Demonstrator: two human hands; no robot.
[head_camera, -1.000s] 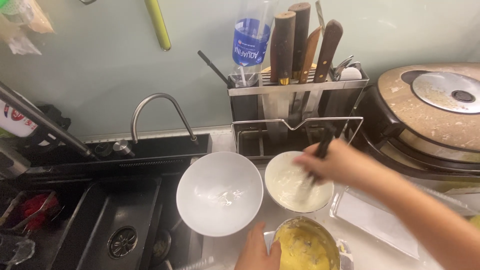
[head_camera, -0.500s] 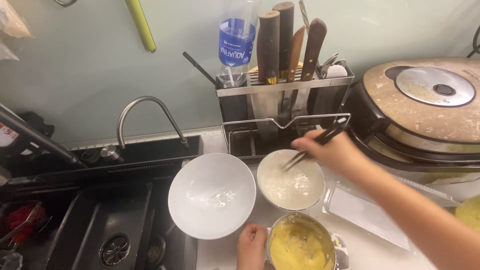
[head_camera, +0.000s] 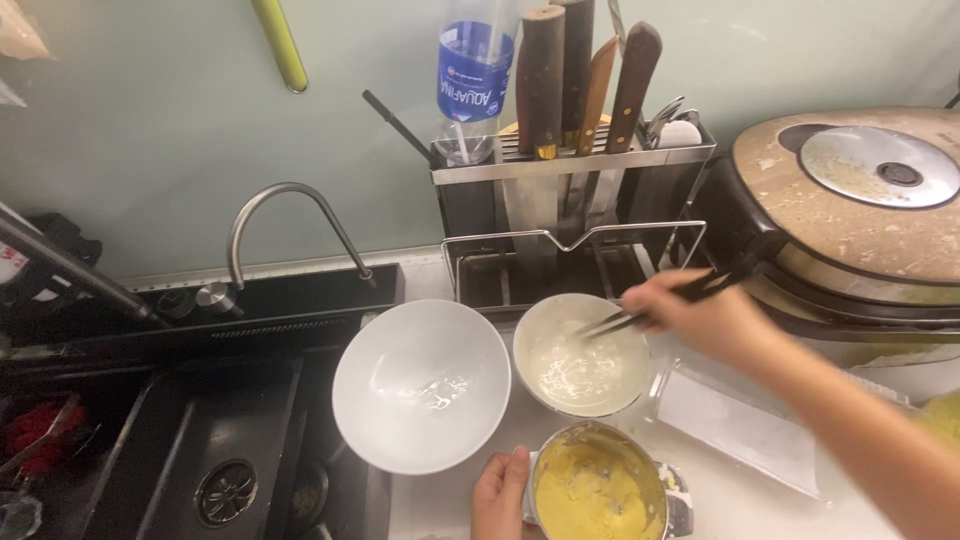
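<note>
Far left, we note a dark sink with a curved tap behind it. On the counter beside the sink sits a large white bowl, smeared inside, its left edge hanging over the basin. Our left hand lies low at the frame's bottom, fingers curled against the side of a metal cup of yellow batter; the grip is partly cut off. Just above the cup and touching the large bowl's right rim stands the small white bowl. Our right hand pinches dark chopsticks, whose long axis slants down-left, tips inside the small bowl. Behind stands a knife rack; a clear tray and a cooker crowd the right, leaving little room.
</note>
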